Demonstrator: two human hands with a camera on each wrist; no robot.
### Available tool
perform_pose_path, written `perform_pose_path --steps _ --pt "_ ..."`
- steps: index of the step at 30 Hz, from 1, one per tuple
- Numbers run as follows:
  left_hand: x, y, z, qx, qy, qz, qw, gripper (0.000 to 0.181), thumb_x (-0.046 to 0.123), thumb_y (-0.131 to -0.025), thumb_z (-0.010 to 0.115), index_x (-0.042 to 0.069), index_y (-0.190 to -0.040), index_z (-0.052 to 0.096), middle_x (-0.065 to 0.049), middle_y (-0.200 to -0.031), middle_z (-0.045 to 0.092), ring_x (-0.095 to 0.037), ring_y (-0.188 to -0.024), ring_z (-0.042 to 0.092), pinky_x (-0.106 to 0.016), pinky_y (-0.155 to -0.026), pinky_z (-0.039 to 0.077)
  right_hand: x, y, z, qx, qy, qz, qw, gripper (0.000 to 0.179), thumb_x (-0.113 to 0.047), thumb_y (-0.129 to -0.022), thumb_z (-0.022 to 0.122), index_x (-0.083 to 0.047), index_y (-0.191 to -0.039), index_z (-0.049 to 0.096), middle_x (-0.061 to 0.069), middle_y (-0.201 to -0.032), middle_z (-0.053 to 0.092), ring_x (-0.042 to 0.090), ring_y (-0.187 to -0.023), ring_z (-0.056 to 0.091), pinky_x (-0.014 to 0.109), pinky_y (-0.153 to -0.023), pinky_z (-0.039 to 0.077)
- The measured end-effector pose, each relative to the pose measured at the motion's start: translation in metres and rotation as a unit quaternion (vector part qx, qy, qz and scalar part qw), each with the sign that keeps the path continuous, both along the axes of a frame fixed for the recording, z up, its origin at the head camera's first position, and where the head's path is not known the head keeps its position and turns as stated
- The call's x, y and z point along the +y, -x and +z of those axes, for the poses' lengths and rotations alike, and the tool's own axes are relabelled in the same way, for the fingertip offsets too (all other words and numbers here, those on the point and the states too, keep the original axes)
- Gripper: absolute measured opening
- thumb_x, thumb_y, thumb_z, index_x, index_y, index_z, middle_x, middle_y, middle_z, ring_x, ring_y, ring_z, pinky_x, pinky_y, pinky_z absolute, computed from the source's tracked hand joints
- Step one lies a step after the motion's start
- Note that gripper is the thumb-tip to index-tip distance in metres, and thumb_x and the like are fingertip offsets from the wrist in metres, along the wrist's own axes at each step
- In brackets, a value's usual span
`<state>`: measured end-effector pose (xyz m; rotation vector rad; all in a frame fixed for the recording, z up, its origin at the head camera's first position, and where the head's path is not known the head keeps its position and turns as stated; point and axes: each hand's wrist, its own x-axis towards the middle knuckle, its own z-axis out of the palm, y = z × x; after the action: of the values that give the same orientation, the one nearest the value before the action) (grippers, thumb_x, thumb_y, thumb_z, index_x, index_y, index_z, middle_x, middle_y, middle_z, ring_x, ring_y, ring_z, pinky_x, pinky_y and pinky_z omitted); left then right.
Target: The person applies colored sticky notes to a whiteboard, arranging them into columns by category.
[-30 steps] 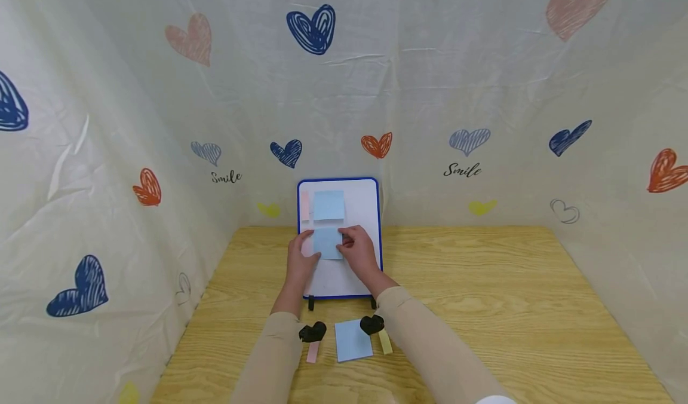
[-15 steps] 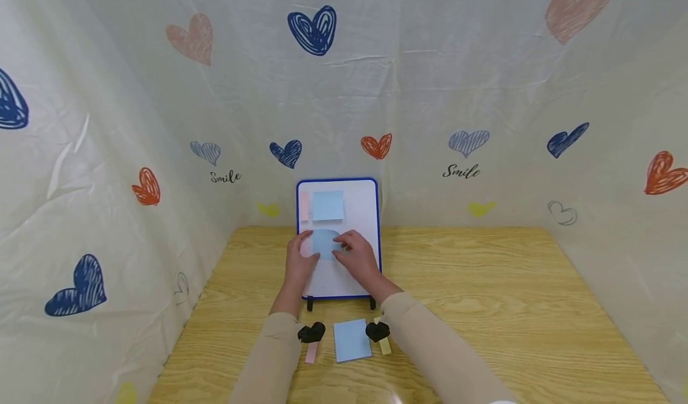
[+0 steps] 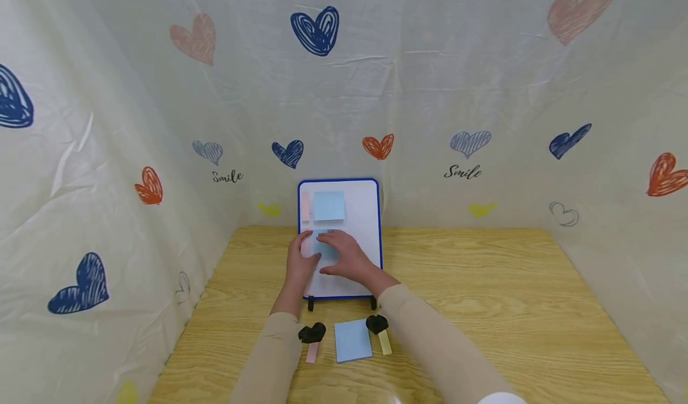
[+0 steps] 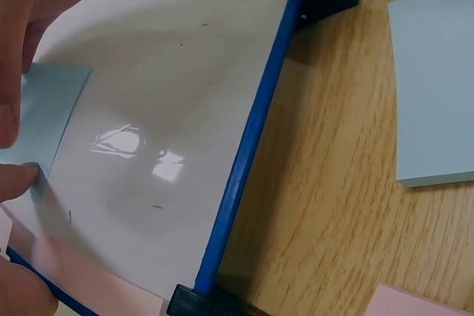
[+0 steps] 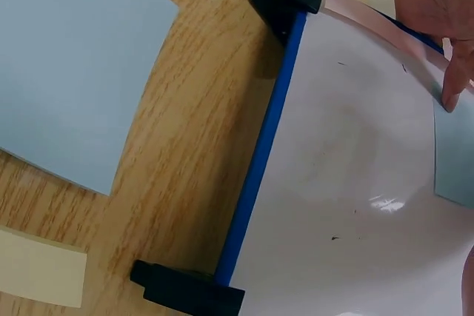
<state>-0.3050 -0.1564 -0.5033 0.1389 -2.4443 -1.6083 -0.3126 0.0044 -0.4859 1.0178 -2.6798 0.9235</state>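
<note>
Spread left hand (image 3: 302,262) touches the lower blue note (image 5: 453,155) at nine o'clock; spread right hand (image 3: 346,256) partly covers it, probably smoothing. Next calls for even pressing toward three o'clock.

A: Bearing surface?
B: Wooden table (image 3: 484,302), yellowish, grain showing, running out to both sides of the grip.
A: Standing on it?
B: Whiteboard (image 3: 362,207), blue rim, right at the left hand (image 3: 302,259) and right hand (image 3: 348,257). Black feet (image 3: 310,303) meet the wood below the grip, one toward each hand's side.
A: Nearer the person than the grip?
B: Blue square pad (image 3: 353,340), flat, a stack with some thickness, well apart from both hands.
A: Flanking it?
B: Pink strip (image 3: 312,353) on the left hand's side, far end covered in the head view. Yellow strip (image 3: 385,344) on the right hand's side, near the blue pad, apart from it.
</note>
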Motion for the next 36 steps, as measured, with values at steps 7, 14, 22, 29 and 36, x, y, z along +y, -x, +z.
perform_pose_path --steps 7,14,22,29,36 --pt "0.000 0.001 -0.001 -0.011 -0.005 0.001 0.9999 0.059 -0.009 -0.082 0.069 0.011 -0.135 0.052 -0.017 -0.146 0.039 -0.037 -0.139 0.030 -0.055 -0.112 0.025 -0.007 0.005 0.000 0.035 -0.164 0.001 0.9858 0.097 -0.051 -0.074 0.081 -0.014 -0.152 0.036 0.000 -0.157 0.030 0.023 -0.148 0.011 0.043 -0.118 0.008" --pt "0.001 0.001 -0.002 -0.013 -0.005 0.000 0.9999 0.059 -0.006 -0.083 0.069 0.011 -0.136 0.051 -0.018 -0.148 0.037 -0.037 -0.139 0.028 -0.056 -0.113 0.022 -0.010 0.004 -0.003 0.045 -0.214 -0.003 0.9757 0.109 -0.056 -0.071 0.081 -0.016 -0.156 0.024 -0.002 -0.162 0.014 0.022 -0.148 0.000 0.042 -0.118 -0.001" --pt "0.000 0.002 -0.004 -0.011 0.000 0.006 0.9999 0.058 -0.007 -0.082 0.070 0.011 -0.134 0.053 -0.016 -0.146 0.038 -0.036 -0.139 0.030 -0.053 -0.113 0.023 -0.008 0.002 -0.005 0.044 -0.231 -0.011 0.9719 0.112 -0.061 -0.072 0.077 -0.017 -0.157 0.018 -0.003 -0.163 0.005 0.019 -0.148 -0.006 0.039 -0.117 -0.005" --pt "0.000 0.001 -0.002 -0.009 0.001 -0.001 1.0000 0.057 -0.008 -0.082 0.069 0.010 -0.134 0.052 -0.019 -0.146 0.038 -0.038 -0.138 0.030 -0.053 -0.113 0.024 -0.001 -0.001 -0.006 0.057 -0.239 -0.021 0.9690 0.114 -0.065 -0.073 0.074 -0.015 -0.157 0.017 -0.001 -0.163 0.004 0.021 -0.148 -0.005 0.039 -0.118 -0.002" --pt "-0.001 0.001 -0.001 -0.038 0.008 0.004 0.9992 0.058 -0.004 -0.085 0.069 0.014 -0.137 0.050 -0.017 -0.150 0.033 -0.038 -0.140 0.027 -0.054 -0.113 0.023 0.007 -0.004 -0.009 0.056 -0.229 -0.033 0.9713 0.115 -0.065 -0.072 0.075 -0.014 -0.157 0.016 0.000 -0.163 0.005 0.021 -0.148 -0.004 0.039 -0.118 -0.003"
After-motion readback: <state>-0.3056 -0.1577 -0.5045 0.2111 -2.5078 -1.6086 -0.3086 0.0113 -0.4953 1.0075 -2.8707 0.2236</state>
